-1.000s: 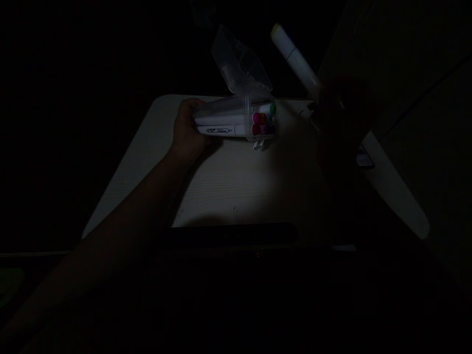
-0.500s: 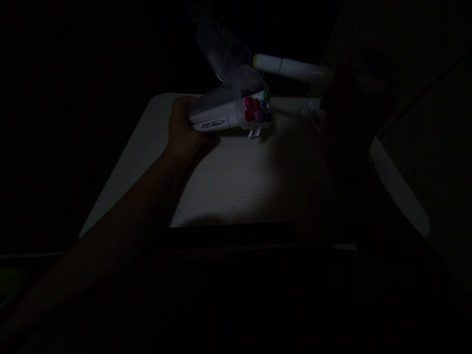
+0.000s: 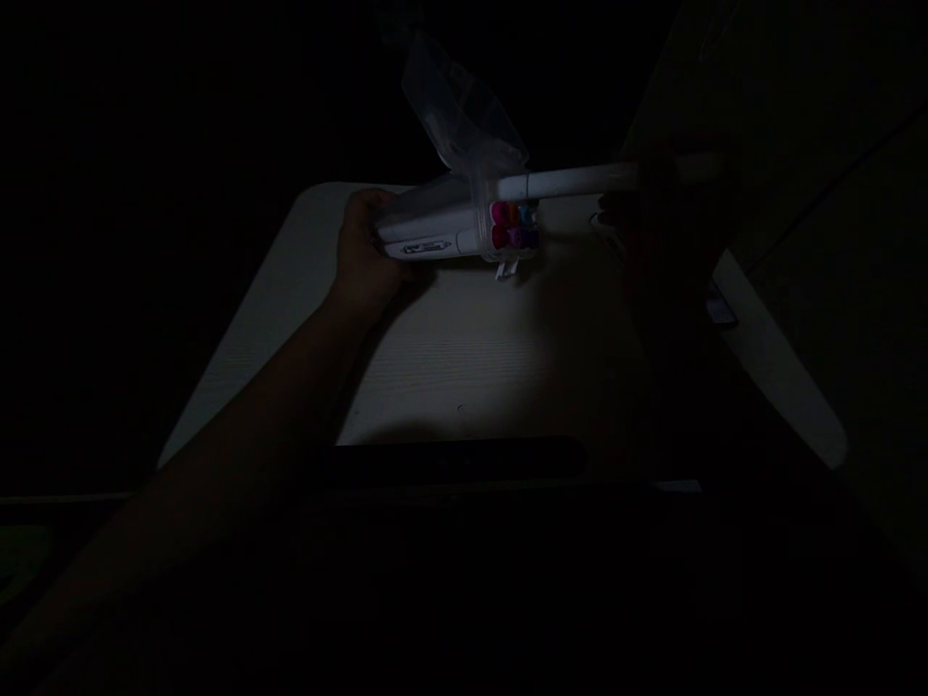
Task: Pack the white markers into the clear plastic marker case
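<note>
The scene is very dark. My left hand is wrapped round the closed end of a clear plastic pouch that lies on its side on a white table. Several white markers with coloured caps fill the pouch, and its flap stands open above the mouth. My right hand, barely visible in shadow, grips a white marker held level. The marker's left tip is at the top of the pouch mouth.
A dark flat bar lies along the table's near edge. A small clear object rests on the table near my right hand. Darkness surrounds the table on all sides.
My right hand swung the white marker from tilted upright to level and lowered it, so its tip now meets the pouch mouth. My left hand kept hold of the pouch.
</note>
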`<state>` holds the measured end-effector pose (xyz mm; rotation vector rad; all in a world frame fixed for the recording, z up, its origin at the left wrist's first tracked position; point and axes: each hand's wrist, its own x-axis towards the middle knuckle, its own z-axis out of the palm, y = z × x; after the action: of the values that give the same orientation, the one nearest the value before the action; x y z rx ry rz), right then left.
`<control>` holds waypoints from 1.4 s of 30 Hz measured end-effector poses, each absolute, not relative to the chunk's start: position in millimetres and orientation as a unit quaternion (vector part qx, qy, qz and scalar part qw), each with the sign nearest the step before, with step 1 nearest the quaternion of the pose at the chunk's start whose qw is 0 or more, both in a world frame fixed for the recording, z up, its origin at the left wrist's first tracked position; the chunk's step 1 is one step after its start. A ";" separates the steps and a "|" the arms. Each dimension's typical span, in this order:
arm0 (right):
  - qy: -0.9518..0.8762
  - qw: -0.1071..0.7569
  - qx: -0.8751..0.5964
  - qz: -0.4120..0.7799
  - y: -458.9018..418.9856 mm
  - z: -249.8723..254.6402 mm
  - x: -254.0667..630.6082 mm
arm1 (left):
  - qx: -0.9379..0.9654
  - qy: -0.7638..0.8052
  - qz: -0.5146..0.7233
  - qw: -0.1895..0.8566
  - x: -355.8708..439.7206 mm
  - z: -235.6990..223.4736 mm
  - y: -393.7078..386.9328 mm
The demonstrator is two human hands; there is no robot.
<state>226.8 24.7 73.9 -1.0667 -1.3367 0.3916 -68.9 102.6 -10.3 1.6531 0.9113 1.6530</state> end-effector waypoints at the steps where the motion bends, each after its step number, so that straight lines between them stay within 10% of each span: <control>1: -0.570 0.672 -0.437 0.181 21.4 74.9 222.2 | 0.626 0.343 0.625 0.316 -69.0 -10.7 103.2; 42: -0.654 0.656 -0.372 0.060 12.5 63.9 205.1 | 0.689 0.295 0.601 0.278 -74.4 -16.3 108.1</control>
<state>205.1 12.5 63.9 -0.8426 -1.4818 0.1363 -74.4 108.1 -16.3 1.8491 0.7918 1.6118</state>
